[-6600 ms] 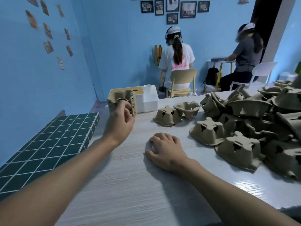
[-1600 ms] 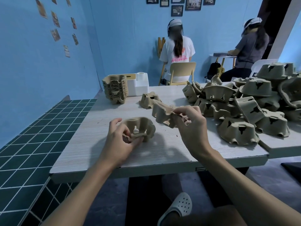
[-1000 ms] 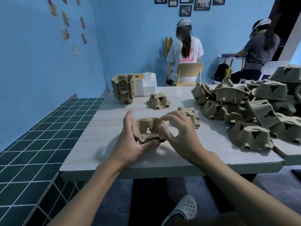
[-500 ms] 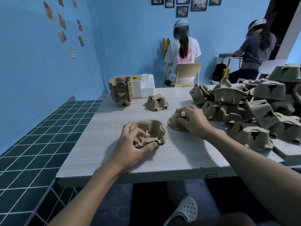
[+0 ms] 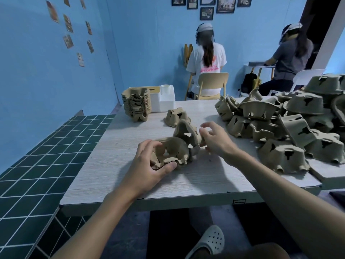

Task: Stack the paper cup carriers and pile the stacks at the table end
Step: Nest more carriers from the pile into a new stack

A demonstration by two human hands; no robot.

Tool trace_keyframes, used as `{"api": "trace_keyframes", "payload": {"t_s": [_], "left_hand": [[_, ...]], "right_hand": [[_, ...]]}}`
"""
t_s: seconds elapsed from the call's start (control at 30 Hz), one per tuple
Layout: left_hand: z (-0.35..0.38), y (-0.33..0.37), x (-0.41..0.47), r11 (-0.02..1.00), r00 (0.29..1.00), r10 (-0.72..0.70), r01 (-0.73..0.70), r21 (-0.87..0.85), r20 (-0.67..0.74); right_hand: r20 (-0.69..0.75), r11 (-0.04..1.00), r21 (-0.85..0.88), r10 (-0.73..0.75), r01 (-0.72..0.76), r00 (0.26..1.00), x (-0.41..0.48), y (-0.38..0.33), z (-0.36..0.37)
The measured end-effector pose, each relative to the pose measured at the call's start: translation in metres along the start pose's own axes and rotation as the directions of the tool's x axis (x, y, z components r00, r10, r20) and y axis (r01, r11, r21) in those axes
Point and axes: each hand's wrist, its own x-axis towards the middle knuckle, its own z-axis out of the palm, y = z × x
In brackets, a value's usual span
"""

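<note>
1. Site: shared indoor workroom, bulk hand-sorting under way.
2. Walls: flat blue wall (image 5: 130, 53); framed pictures (image 5: 206, 13) clustered at the far end, loose cards (image 5: 68, 41) stuck up on the left.
3. Bench: wood-grain table (image 5: 205, 180) bearing a large loose heap of pulp cup carriers (image 5: 298, 128) and one nested stack (image 5: 137, 104) beside a white box (image 5: 164, 101).
4. Occupancy: person in white T-shirt (image 5: 207, 62) on a wooden chair (image 5: 212, 83) and person in grey (image 5: 291, 57) at a small table (image 5: 261, 64), backs turned, both wearing head-mounted gear.
5. Left flank: dark green tiled surface (image 5: 37, 165).
</note>
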Motion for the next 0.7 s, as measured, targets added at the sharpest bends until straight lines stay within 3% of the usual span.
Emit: {"api": "trace_keyframes", "payload": {"t_s": [0.07, 0.17, 0.23, 0.37, 0.53, 0.7], "left_hand": [[0.000, -0.001, 0.000, 1.000, 1.000, 0.002, -0.002, 0.002, -0.013], [0.001, -0.001, 0.000, 1.000, 1.000, 0.005, -0.005, 0.007, -0.019], [0.001, -0.001, 0.000, 1.000, 1.000, 0.007, -0.007, 0.005, -0.019], [0.001, 0.001, 0.000, 1.000, 1.000, 0.014, -0.014, 0.007, -0.024], [0.000, 0.002, -0.001, 1.000, 1.000, 0.004, -0.004, 0.004, -0.016], [0.001, 0.002, -0.001, 1.000, 1.000, -0.006, 0.005, -0.007, -0.021]], "right_hand": [[-0.037, 0.988, -0.095, -0.127, 0.123, 0.991, -0.001, 0.004, 0.000], [0.011, 0.969, -0.008, -0.246, 0.246, 0.969, -0.007, 0.000, -0.005], [0.127, 0.968, 0.044, -0.250, 0.246, 0.960, -0.010, -0.001, -0.010], [0.288, 0.967, -0.081, -0.210, 0.243, 0.934, -0.007, 0.007, -0.021], [0.290, 0.968, -0.002, -0.239, 0.250, 0.927, -0.010, 0.004, -0.022], [0.296, 0.949, -0.095, -0.261, 0.300, 0.919, -0.011, 0.002, -0.026]]}}
